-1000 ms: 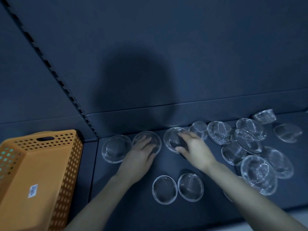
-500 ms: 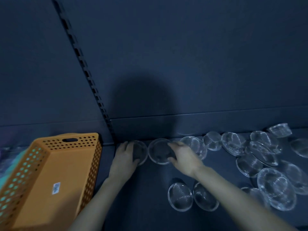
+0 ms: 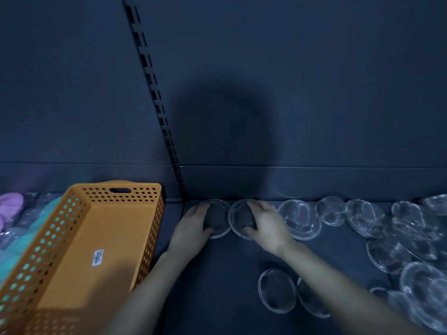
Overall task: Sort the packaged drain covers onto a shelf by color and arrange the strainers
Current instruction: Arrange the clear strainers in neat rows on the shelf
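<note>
Both grips are loose: the left hand rests spread on 1 strainer at the shelf's back corner, the right hand on its neighbour. Neither hand clasps anything. Sliding the 2 flat, rims just touching, should keep the row straight. Forearms reach forward, palms down, fingers curved. An orange basket stands to the left.
</note>
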Tool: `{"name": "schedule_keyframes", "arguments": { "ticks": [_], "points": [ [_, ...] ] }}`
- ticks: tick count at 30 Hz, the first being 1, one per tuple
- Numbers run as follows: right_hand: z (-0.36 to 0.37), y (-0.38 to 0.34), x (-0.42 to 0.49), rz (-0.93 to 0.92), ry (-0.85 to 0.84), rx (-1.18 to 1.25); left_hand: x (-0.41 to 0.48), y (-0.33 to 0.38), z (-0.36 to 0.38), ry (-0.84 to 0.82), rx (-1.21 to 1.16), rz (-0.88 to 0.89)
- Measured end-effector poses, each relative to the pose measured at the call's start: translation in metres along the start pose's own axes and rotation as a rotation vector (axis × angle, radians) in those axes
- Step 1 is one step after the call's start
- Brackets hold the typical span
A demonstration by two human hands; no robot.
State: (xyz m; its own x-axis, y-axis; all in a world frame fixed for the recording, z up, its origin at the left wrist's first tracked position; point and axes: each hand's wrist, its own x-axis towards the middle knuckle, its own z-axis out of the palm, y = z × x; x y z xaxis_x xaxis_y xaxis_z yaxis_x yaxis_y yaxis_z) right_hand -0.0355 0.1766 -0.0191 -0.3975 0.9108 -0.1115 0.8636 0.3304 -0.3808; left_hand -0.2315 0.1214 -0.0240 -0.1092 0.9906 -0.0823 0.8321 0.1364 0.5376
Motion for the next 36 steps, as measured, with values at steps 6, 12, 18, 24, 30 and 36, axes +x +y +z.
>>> {"name": "schedule_keyframes", "arguments": {
  "ticks": [6,12,18,24,30,36],
  "points": [
    [-0.010,0.007,-0.006,-0.027,0.025,0.077,-0.001,0.001,0.002,0.033,-0.005,0.007],
    [-0.031,0.054,-0.025,0.126,0.144,-0.137,-0.005,0.004,0.003,0.034,-0.072,-0.038],
    [-0.032,0.067,-0.038,0.273,0.102,0.012,-0.010,0.007,0.004,0.014,-0.035,-0.030],
    [-0.035,0.062,-0.038,0.311,0.163,0.187,-0.006,0.006,0.002,0.017,0.007,-0.034],
    [-0.024,0.053,-0.038,0.257,0.100,0.084,-0.001,0.009,0.003,-0.010,0.021,-0.041],
    [-0.023,0.053,-0.034,0.282,0.126,0.058,0.002,0.007,0.001,-0.050,0.026,-0.030]
  ]
}}
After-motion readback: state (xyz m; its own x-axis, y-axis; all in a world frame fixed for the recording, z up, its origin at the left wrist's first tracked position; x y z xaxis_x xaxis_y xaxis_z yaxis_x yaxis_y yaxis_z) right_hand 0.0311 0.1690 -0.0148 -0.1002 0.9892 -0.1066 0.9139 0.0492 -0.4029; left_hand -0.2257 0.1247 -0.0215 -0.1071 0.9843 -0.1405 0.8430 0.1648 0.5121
